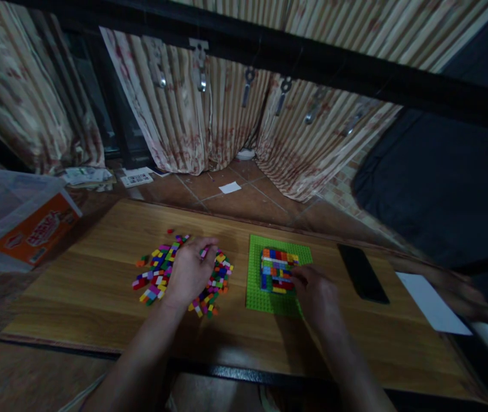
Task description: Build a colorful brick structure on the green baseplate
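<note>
My left hand (192,272) hovers over a loose pile of small coloured toy bricks (155,278) on the table. Its fingers are bent and its thumb lies close to them; what they hold, if anything, I cannot make out. On a green studded baseplate (256,298) stands a block built of rows of multicoloured bricks (276,269). My right hand (318,294) is at the right edge of this build, thumb and fingers pinched together. Whether a brick sits between those fingertips is hidden.
A black phone (362,273) and a white sheet of paper (432,302) lie to the right on the wooden table (98,286). At the far left stands a clear plastic box (20,217) with an orange label. A dark bar with hanging hooks (201,68) crosses above, before striped curtains.
</note>
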Demonstrator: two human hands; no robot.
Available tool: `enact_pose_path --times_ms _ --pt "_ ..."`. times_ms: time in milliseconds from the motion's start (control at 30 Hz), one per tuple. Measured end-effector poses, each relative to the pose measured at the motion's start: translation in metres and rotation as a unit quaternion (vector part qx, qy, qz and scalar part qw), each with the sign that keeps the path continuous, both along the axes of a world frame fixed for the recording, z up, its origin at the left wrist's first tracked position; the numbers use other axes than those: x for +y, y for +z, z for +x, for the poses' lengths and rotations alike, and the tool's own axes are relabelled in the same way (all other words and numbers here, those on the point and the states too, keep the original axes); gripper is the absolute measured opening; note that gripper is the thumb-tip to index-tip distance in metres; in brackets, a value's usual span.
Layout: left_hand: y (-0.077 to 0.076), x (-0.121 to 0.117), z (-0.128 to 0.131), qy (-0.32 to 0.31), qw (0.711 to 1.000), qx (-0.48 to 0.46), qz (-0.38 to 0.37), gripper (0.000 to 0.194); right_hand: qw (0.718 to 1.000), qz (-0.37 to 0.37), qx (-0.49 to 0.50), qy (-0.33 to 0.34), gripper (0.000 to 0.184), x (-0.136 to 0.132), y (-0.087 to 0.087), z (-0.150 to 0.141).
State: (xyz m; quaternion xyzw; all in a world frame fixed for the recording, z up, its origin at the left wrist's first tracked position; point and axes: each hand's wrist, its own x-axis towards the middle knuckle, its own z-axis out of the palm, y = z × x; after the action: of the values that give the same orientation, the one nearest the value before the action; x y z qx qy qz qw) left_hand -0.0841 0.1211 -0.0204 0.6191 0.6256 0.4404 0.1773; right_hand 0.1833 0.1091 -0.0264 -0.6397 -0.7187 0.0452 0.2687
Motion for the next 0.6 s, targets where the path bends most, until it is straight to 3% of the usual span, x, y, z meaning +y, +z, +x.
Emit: enact_pose_path --times_ms 267,600 --pt "0.001 0.0 -0.001 -0.003 1.0 -0.016 -0.004 0.024 0.991 -0.073 0.101 -0.056 0.027 0.003 -0.002 0.023" --pt "0.003 -0.001 -0.002 0.001 1.0 -0.019 -0.005 0.024 0.98 -0.106 0.125 -0.11 0.036 0.007 -0.01 0.013"
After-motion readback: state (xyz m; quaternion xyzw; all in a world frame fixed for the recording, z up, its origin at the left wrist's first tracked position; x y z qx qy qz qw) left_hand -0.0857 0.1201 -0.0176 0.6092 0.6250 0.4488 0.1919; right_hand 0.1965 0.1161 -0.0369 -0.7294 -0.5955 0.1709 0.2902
